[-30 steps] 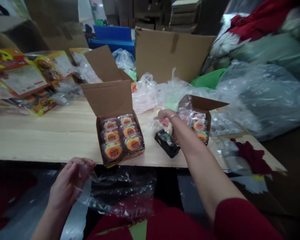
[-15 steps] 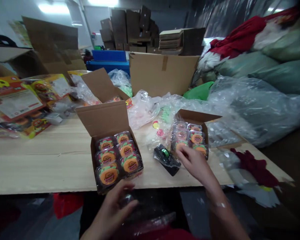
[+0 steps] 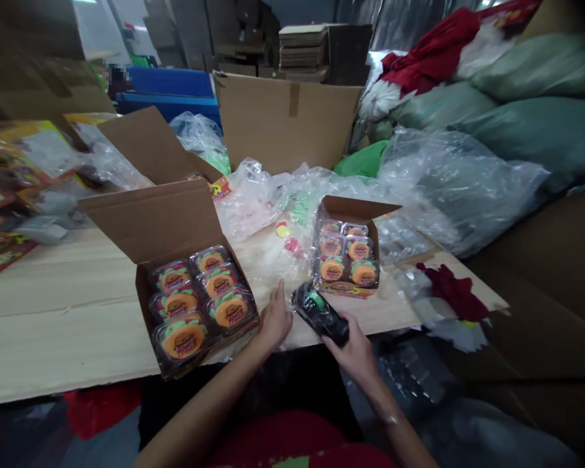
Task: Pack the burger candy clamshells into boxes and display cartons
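Observation:
My right hand [image 3: 353, 351] grips the near end of a black tape dispenser [image 3: 319, 312] with a green roll, at the front edge of the wooden table [image 3: 53, 312]. Just left of the dispenser, my left hand [image 3: 274, 320] rests flat on clear plastic film, fingers apart, beside the right corner of an open cardboard box [image 3: 195, 302] holding several orange burger-shaped candies in clear cups. A second, smaller box [image 3: 348, 250] of the same candies stands behind the dispenser, wrapped in clear film.
Crumpled clear plastic bags [image 3: 443, 182] cover the table's back and right. A large open carton [image 3: 283, 120] stands behind. Colourful printed packs [image 3: 10, 188] lie at the far left. A red cloth [image 3: 451, 292] sits at the right corner. Green sacks are piled at the far right.
My right hand came back from the smaller box and took hold of the tape dispenser. My left hand rose from the film below the table onto the table edge. The view shifted right.

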A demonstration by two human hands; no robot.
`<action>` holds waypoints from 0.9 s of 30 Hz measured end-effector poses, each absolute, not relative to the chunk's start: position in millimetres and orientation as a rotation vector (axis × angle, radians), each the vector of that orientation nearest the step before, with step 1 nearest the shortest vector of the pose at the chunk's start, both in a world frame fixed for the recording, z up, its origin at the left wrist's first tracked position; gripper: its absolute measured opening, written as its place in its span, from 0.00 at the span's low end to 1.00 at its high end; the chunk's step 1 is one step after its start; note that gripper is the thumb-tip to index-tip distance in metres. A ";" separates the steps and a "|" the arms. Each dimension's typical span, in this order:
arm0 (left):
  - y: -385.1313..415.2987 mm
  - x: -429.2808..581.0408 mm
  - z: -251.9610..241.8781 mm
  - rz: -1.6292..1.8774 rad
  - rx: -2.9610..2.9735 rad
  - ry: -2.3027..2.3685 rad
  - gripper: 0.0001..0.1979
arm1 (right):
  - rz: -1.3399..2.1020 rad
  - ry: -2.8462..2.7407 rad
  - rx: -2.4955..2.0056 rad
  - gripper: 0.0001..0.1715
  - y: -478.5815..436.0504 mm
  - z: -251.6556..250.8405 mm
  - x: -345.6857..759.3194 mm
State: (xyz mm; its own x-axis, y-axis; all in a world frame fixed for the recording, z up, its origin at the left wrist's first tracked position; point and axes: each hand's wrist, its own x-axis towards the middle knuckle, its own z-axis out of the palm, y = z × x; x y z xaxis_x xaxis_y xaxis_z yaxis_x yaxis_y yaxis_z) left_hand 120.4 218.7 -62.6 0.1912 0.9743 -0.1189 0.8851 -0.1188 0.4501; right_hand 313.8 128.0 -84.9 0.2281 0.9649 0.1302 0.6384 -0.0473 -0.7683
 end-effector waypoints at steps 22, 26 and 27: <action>120.1 26.4 -5.7 1.198 2.072 1.375 0.20 | 0.295 -1.689 -1.530 0.30 138.6 -51.4 274.7; 131.2 4.6 53.1 1.555 1.680 1.489 0.18 | 0.770 -2.184 -0.948 0.37 117.8 3.3 236.0; 136.6 2.2 65.9 1.592 1.605 1.482 0.18 | 0.886 -2.288 -0.843 0.32 115.1 11.9 224.2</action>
